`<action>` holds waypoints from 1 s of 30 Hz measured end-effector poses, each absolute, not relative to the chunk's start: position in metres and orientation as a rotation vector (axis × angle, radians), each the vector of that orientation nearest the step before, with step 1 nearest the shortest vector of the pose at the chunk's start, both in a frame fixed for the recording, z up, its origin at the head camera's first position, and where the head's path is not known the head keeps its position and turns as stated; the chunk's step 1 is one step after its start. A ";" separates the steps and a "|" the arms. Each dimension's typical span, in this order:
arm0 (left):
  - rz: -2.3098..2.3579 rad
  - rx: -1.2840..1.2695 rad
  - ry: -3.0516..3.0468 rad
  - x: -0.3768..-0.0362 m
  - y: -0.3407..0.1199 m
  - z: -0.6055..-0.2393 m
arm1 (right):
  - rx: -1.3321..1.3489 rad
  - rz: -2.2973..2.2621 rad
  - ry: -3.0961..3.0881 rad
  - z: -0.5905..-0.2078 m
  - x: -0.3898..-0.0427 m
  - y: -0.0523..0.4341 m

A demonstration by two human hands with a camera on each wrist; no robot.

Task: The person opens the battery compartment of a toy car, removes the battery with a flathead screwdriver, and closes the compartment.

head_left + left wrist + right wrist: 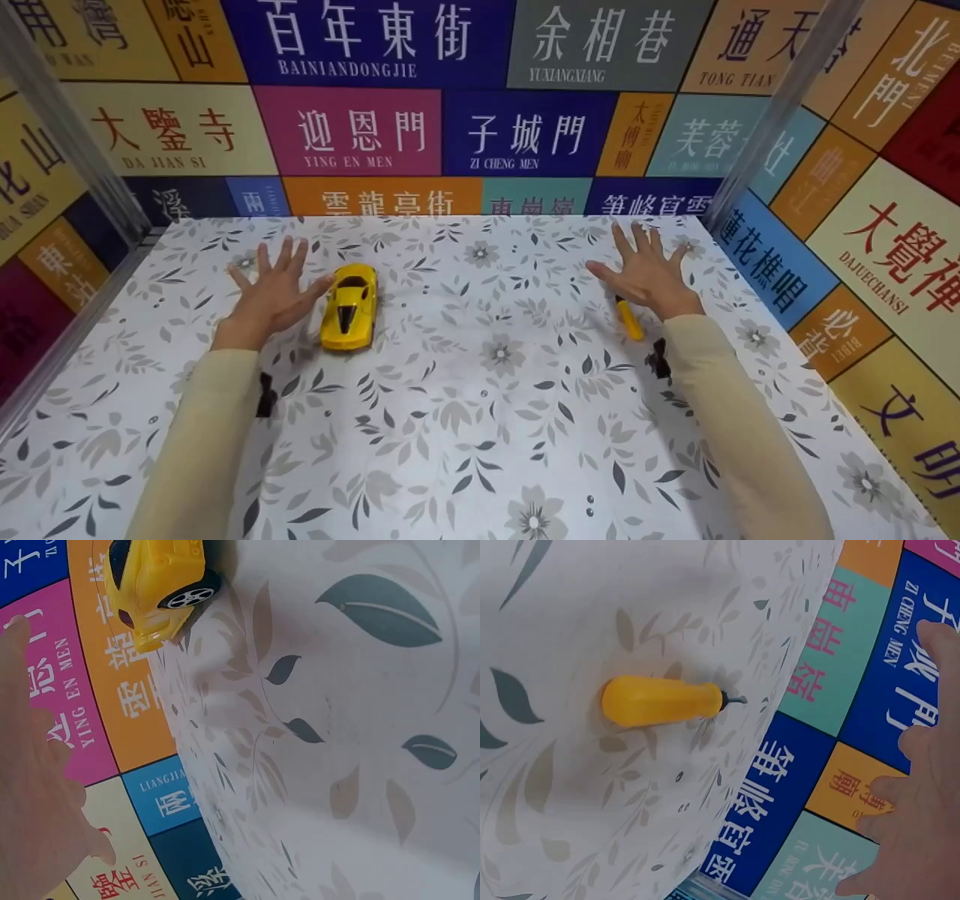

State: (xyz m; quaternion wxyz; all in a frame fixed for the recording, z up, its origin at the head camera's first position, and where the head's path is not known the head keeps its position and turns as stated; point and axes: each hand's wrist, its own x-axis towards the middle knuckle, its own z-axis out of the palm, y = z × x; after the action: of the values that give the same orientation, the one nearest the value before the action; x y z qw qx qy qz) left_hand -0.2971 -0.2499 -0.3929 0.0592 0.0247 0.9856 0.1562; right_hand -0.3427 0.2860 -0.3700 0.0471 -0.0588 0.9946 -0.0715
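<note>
A yellow toy car [349,306] sits on the floral table [480,420], left of centre; its wheel and tail show in the left wrist view [157,586]. My left hand [274,289] hovers flat just left of the car, fingers spread, holding nothing. A yellow-handled screwdriver [628,318] lies on the table at the right, partly hidden under my right hand [645,274]. The right wrist view shows its handle [660,700] and short metal tip. My right hand is spread open above it, not touching.
Walls of coloured street-name signs [480,112] close the table at the back and on both sides. Metal posts [780,105] stand at the back corners. Black wrist straps [265,394] show on both cream sleeves.
</note>
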 end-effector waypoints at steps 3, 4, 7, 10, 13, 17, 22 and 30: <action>0.526 0.056 2.977 -0.295 -0.251 -0.395 | -0.205 -0.208 3.034 -0.369 -0.343 0.279; 0.544 0.049 2.976 -0.294 -0.252 -0.395 | -0.210 -0.207 3.035 -0.370 -0.343 0.276; 0.593 0.030 2.969 -0.292 -0.253 -0.397 | -0.229 -0.211 3.043 -0.370 -0.342 0.270; 0.657 0.018 2.963 -0.291 -0.254 -0.399 | -0.266 -0.237 3.057 -0.371 -0.341 0.262; 0.733 0.008 2.945 -0.290 -0.255 -0.401 | -0.303 -0.263 3.067 -0.371 -0.340 0.253; 0.852 -0.029 2.895 -0.289 -0.255 -0.401 | -0.338 -0.293 3.066 -0.371 -0.338 0.237; 1.046 -0.145 2.787 -0.290 -0.257 -0.400 | -0.399 -0.318 3.057 -0.370 -0.336 0.216; 1.222 -0.246 2.739 -0.293 -0.254 -0.400 | -0.484 -0.335 3.038 -0.374 -0.333 0.186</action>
State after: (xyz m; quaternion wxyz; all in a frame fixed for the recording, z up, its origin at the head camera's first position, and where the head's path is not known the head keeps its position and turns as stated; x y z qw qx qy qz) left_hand -0.2930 -0.2538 -0.4001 0.0662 -0.0815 0.9081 0.4054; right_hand -0.3330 0.1859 -0.3736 0.0237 -0.1565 0.9814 -0.1083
